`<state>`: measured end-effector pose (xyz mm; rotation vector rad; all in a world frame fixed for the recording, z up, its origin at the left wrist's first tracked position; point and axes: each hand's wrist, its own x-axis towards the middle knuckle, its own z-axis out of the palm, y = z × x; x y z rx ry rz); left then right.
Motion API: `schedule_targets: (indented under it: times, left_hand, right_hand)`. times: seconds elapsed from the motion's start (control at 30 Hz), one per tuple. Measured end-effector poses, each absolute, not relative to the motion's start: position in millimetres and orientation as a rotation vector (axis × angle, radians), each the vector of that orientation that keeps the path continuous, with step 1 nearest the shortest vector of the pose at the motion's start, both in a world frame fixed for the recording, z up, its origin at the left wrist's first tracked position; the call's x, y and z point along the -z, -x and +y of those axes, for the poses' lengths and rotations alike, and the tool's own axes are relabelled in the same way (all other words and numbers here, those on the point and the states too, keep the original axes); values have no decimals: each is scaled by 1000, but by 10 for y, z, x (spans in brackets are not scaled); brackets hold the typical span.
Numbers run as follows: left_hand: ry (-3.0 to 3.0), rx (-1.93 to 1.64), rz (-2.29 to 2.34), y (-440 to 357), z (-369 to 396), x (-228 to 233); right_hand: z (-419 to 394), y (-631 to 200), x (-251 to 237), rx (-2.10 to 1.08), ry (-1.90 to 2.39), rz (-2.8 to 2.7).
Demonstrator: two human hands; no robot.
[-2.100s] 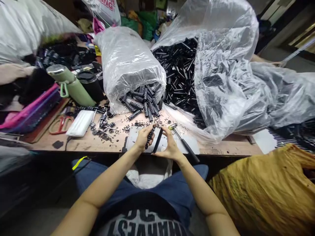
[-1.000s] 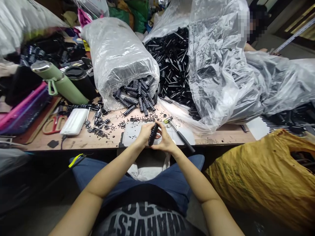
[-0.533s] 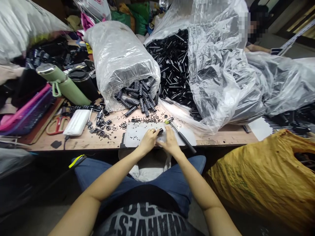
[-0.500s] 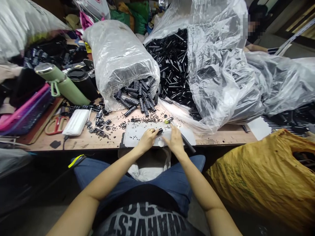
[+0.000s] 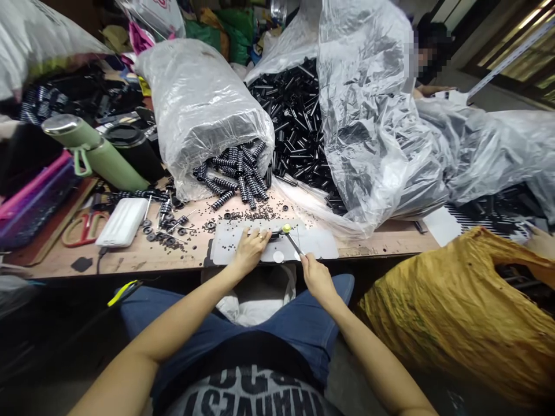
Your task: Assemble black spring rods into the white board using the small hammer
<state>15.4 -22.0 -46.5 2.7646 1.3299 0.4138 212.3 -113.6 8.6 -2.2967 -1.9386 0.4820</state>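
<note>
My left hand [image 5: 252, 247] rests on a pale plate [image 5: 229, 251] at the table's front edge. Its fingers are closed on a short black tube [image 5: 274, 235] that lies sideways and points right. In my right hand [image 5: 317, 274] is the handle of a small hammer [image 5: 295, 244] with a yellowish head. The hammer head is close beside the tube's right end; whether they touch I cannot tell. Tiny dark bits [image 5: 255, 212] are scattered over the plate and the wood behind it.
Behind the plate, a plastic bag [image 5: 199, 110] spills ribbed black pieces [image 5: 243, 170]. Black tubes [image 5: 299, 110] fill a larger bag. On the left are a white power bank [image 5: 122, 222], scissors [image 5: 84, 229] and a green bottle [image 5: 102, 153]. A yellow sack [image 5: 437, 294] stands right; another person sits beyond.
My right hand has closed around the hammer's handle and swung its head over to the black tube. My left hand still holds the tube. The whole view has shifted slightly.
</note>
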Motion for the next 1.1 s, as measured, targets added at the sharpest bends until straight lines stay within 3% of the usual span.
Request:
schedule_targets:
  times: [0.23,0.47,0.77,0.93,1.1]
  left_hand:
    - [-2756,-409,1314,-305,-407,555]
    - [-2750,-428,1295,-282,-329,600]
    - [-2498,-358,1446,-180,-416,126]
    - [-2241,-551,2039,291,484,-1]
    - [-2222,-321,2063,432,1221,175]
  right_hand:
    - [-1068,-1761,-482,-439,1909,-1862]
    - [-965,-1531,-259,-592,2041,-2257]
    - [-763,-2237,-202,-272,2314,-1989]
    - [-650,-2481,21,-2,2276,-2045]
    - [223,-2365,-132,93,2022,-2154]
